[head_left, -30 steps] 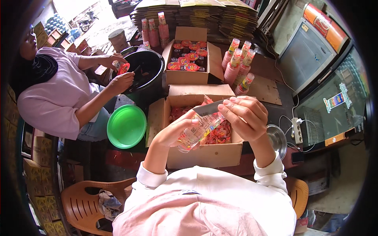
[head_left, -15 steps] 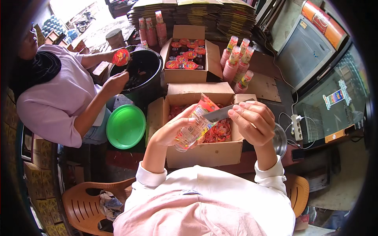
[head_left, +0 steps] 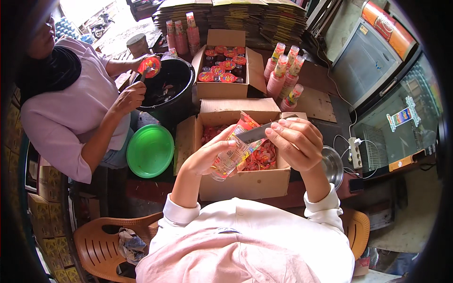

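My left hand point(head_left: 202, 159) is wrapped round a clear plastic cup point(head_left: 229, 159) with coloured print, tilted with its red film end up and away from me. My right hand point(head_left: 299, 144) grips a flat grey knife point(head_left: 251, 136), its blade lying across the cup near the red end. The fingers hide the knife's handle. Both hands are above an open cardboard box point(head_left: 245, 186) holding a heap of red plastic scraps point(head_left: 264, 158).
At left, a person point(head_left: 71, 99) holds a red-lidded cup point(head_left: 150, 67) and a blade beside a black bucket point(head_left: 186, 87). A green basin point(head_left: 150, 152), a box of filled cups point(head_left: 222, 89), stacked cups point(head_left: 277, 85) and a steel bowl point(head_left: 334, 170) surround my box.
My right hand and the knife have shifted slightly left, further across the cup. My left hand stays nearly still. The person at left has drawn their blade hand back toward themselves.
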`<state>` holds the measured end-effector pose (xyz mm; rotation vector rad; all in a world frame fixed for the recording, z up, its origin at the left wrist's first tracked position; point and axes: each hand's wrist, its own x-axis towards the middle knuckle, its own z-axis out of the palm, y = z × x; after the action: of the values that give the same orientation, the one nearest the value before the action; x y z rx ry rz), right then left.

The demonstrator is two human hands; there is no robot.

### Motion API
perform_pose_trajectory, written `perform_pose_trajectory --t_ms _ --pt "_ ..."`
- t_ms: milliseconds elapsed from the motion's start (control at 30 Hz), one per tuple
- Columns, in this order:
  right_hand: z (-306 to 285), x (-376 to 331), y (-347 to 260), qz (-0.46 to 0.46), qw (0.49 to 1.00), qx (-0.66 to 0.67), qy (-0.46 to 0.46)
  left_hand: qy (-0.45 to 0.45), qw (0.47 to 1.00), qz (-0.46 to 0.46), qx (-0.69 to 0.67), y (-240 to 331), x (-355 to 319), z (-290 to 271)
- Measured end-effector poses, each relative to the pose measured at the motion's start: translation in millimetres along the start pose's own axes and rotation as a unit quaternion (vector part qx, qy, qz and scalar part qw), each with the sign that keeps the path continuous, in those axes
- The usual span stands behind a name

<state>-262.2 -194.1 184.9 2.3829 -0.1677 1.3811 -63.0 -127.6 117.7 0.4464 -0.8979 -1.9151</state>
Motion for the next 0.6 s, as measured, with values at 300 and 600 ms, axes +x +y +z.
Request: perform_pose_trajectory --t_ms 300,600 --pt "0.4 -3.8 2.0 0.004 1.000 0.001 -0.016 0.081 0.995 0.006 0.060 2.0 2.9 5.8" --pt "3.9 -7.3 5.9 0.013 0.999 0.027 -0.039 0.101 0.991 -0.041 0.074 -5.2 4.5 -3.8"
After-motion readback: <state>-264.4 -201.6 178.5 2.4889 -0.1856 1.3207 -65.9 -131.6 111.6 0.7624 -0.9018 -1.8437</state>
